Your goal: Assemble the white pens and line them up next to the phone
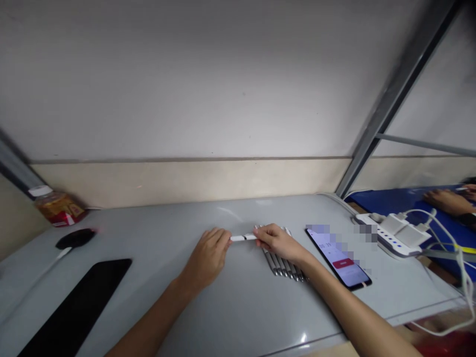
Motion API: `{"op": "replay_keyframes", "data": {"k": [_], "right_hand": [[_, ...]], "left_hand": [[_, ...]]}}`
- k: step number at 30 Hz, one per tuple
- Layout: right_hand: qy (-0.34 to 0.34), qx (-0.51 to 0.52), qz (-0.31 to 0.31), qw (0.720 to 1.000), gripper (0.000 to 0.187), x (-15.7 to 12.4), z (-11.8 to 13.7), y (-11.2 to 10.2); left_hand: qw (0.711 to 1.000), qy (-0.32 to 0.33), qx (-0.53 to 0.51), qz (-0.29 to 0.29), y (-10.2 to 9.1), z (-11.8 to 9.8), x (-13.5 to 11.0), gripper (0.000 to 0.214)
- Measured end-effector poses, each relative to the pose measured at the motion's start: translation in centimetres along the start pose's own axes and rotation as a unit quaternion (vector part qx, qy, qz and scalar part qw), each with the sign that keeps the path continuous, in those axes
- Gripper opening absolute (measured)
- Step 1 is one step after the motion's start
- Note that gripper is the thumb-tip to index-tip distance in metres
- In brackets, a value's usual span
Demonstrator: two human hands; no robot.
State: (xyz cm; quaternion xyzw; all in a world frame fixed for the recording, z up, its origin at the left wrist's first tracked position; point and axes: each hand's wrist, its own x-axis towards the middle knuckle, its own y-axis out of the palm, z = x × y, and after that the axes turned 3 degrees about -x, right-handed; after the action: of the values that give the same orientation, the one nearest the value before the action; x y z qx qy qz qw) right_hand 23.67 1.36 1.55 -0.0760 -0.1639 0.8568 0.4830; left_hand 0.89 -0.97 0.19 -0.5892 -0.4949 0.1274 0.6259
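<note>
A white pen (238, 238) with a dark band near its middle is held level between my two hands, just above the table. My left hand (212, 253) is closed round its left end. The right end sits pinched between the thumb and fingers of my right hand (277, 240). Beneath my right hand and forearm, several silver-grey pens (277, 265) lie side by side in a row on the grey table (230, 307). My right hand and wrist hide the upper part of that row.
Right of the pens lies a lit phone (336, 255), then a white power strip (386, 235) with plugs and cables. To the left are a black flat object (78, 307), a dark round pad (76, 238) with a cable, and a bottle (57, 206). Another person's hand (448, 201) rests over a blue surface.
</note>
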Motion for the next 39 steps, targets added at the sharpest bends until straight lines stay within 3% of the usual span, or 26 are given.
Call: {"op": "replay_keyframes", "data": {"k": [6,9,12,16,19,21,24,27,29,32,35,37,39], "right_hand": [[-0.154,-0.161,-0.089,0.971,0.033,-0.6,0.6,0.6],[-0.189,-0.161,-0.129,0.960,0.021,-0.6,0.8,0.6],[-0.160,-0.131,-0.144,0.968,0.026,-0.4,0.5,0.4],[-0.097,-0.137,-0.120,0.979,0.025,-0.3,0.0,0.1],[-0.121,-0.128,-0.133,0.975,0.016,-0.3,0.0,0.1],[-0.108,-0.125,-0.135,0.977,0.024,-0.3,0.0,0.1],[-0.079,-0.150,-0.110,0.979,0.022,-0.3,-0.1,0.0],[-0.110,-0.142,-0.114,0.977,0.013,-0.2,-0.4,-0.1],[-0.109,-0.126,-0.123,0.978,0.023,-0.1,-0.6,-0.2],[-0.084,-0.145,-0.098,0.981,0.017,-0.1,-0.6,-0.1],[-0.113,-0.165,-0.108,0.974,0.011,-0.2,-0.4,-0.1],[-0.124,-0.162,-0.125,0.971,0.021,-0.3,-0.2,0.0],[-0.109,-0.174,-0.114,0.972,0.020,-0.4,0.0,0.0]], "left_hand": [[0.996,-0.062,-0.063,0.002,0.2,0.4,-0.3,0.021],[0.990,-0.097,-0.105,-0.001,0.3,0.2,-0.2,0.021],[0.987,-0.108,-0.117,-0.005,0.2,0.0,0.0,0.024],[0.989,-0.091,-0.119,-0.005,-0.2,-0.1,0.2,0.025],[0.990,-0.082,-0.115,0.007,-0.2,0.0,0.1,0.026],[0.990,-0.076,-0.114,0.014,-0.1,0.1,0.1,0.026],[0.991,-0.063,-0.113,0.020,0.1,0.2,0.1,0.025],[0.992,-0.059,-0.110,0.022,0.2,0.3,0.1,0.024],[0.992,-0.061,-0.111,0.022,0.3,0.3,0.1,0.024],[0.991,-0.063,-0.117,0.023,0.3,0.2,0.0,0.024],[0.990,-0.067,-0.121,0.027,0.3,0.1,0.0,0.023],[0.990,-0.070,-0.123,0.026,0.2,0.1,0.0,0.023],[0.990,-0.070,-0.122,0.024,0.2,0.1,0.0,0.024]]}}
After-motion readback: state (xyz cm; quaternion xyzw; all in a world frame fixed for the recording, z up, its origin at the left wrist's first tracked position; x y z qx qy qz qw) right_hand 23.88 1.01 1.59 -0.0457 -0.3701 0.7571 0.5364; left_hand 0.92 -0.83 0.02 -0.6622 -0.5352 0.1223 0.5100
